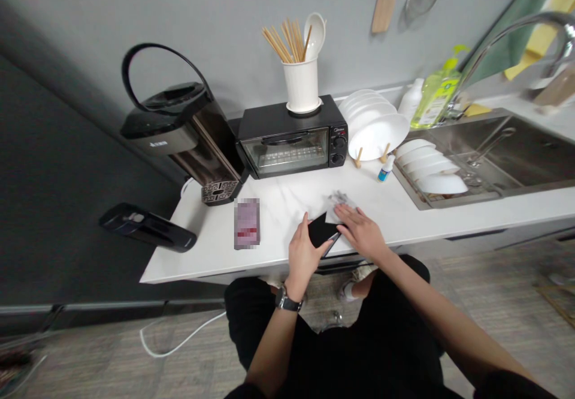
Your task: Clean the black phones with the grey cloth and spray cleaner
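My left hand [303, 252] grips a flat black phone-like object [321, 230] by its left side and near edge, close to the counter's front. Under the fingers of my right hand [362, 231] is a crumpled pale wipe [335, 202], pressed against the right end of the black object. Part of that end is hidden by the wipe and fingers. A small white bottle with a blue label [385, 169] stands upright behind my right hand. Left of my hands lies a blurred-out purple rectangular item [247, 224].
Behind the counter [202, 258] stand a water dispenser [193, 129] and a toaster oven [291, 147] topped by a utensil holder [300, 84]. White plates [377, 135] are racked beside it. Bowls [438, 177] sit at the sink [530, 147], right. A black appliance [148, 228] juts in at left.
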### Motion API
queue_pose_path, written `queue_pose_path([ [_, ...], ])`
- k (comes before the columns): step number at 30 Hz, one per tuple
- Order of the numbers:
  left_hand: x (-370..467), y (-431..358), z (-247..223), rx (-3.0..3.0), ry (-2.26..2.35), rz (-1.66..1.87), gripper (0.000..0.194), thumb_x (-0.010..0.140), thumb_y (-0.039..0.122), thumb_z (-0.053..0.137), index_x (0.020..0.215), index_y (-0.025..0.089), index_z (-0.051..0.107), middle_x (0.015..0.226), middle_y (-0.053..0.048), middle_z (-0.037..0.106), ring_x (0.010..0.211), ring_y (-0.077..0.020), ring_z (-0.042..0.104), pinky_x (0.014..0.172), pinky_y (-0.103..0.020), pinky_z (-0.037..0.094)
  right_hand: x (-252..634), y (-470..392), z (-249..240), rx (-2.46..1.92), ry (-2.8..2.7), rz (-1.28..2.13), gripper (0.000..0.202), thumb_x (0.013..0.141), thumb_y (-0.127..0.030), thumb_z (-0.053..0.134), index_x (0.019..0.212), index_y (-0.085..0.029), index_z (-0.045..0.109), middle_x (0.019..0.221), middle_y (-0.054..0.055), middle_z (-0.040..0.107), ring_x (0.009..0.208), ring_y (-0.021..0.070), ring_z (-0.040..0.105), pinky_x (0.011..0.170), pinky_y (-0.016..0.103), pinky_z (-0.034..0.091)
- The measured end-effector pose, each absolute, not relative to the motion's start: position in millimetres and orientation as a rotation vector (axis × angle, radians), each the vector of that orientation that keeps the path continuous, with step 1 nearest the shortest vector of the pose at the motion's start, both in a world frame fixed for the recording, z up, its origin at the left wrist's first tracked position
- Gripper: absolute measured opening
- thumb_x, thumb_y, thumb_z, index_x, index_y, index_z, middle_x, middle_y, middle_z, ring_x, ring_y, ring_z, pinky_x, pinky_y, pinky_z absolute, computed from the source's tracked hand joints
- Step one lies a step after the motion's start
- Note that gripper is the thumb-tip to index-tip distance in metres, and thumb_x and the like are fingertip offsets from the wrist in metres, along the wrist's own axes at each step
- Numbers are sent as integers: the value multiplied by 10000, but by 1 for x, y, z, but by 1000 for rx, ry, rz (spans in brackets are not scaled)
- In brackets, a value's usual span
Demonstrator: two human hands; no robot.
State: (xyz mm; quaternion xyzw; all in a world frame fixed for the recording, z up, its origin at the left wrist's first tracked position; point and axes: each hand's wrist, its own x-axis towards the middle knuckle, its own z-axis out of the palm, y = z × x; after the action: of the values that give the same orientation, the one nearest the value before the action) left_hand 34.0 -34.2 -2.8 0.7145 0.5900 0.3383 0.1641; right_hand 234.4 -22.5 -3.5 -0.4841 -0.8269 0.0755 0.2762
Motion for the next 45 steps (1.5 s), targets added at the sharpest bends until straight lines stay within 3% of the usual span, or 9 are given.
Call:
queue_pose_path([
  [5,33,-29,5,2088,1658,903,698,858,246,797,1489,207,501,1420,-125,619,1315,-282,618,1132,-435,514,234,-36,-9,-1127,-2347,221,551,1082,-379,458,1600,-195,406,1591,123,510,1506,265,442,1236,539,376],
  [9,30,-20,11,2164,1656,858,692,845,292,815,1474,224,535,1386,-109,630,1279,-283,638,1120,-429,526,253,-32,-14,-1327,-2206,134,452,1083,-377,439,1455,-166,584,1399,165,679,1324,310,624,1190,571,407],
  [13,26,-4,17,2183,1723,835,618,822,340,840,1389,224,623,1317,-101,677,1192,-286,687,1071,-435,559,292,-18,-25,-1595,-1952,31,553,1077,-408,434,1518,-80,497,1512,231,569,1464,390,474,1178,628,388],
  [18,12,1,23,2007,1793,1002,483,839,374,818,1285,238,693,1259,-70,717,1166,-267,699,1062,-426,558,296,-30,-26,-1499,-1866,87,508,1070,-381,443,1545,-202,482,1630,127,456,1548,339,357,1235,632,330],
  [23,12,-31,28,2010,1851,1073,536,875,436,786,1355,238,650,1272,-76,695,1179,-268,690,1067,-413,549,273,-18,-7,-1402,-1759,343,379,1067,-357,438,1356,-236,652,1264,89,756,1124,283,734,1029,476,571],
  [27,33,-50,27,2120,1926,833,561,875,414,793,1373,217,625,1276,-100,682,1140,-301,702,977,-423,589,262,-7,24,-1262,-1406,567,331,1054,-438,480,1129,-219,716,984,66,786,844,241,762,817,415,625],
  [31,45,-50,22,2190,1986,732,618,877,437,786,1407,196,577,1241,-120,649,1091,-312,689,948,-444,586,262,-39,59,-1145,-1358,562,329,1041,-471,513,1006,-229,732,816,46,732,764,222,716,771,390,600],
  [39,56,-44,15,2297,1962,767,772,828,532,811,1422,145,507,1331,-188,565,1242,-385,555,1067,-563,488,265,-52,17,-1357,-1417,630,348,1031,-489,499,1047,-221,722,943,76,764,767,229,734,736,364,606],
  [45,61,-29,14,2283,1756,837,588,807,262,812,1316,143,544,1267,-151,603,1227,-328,569,1095,-504,498,256,-36,-14,-1631,-1597,368,373,1040,-450,461,1215,-207,682,1069,96,747,776,245,719,781,399,586],
])
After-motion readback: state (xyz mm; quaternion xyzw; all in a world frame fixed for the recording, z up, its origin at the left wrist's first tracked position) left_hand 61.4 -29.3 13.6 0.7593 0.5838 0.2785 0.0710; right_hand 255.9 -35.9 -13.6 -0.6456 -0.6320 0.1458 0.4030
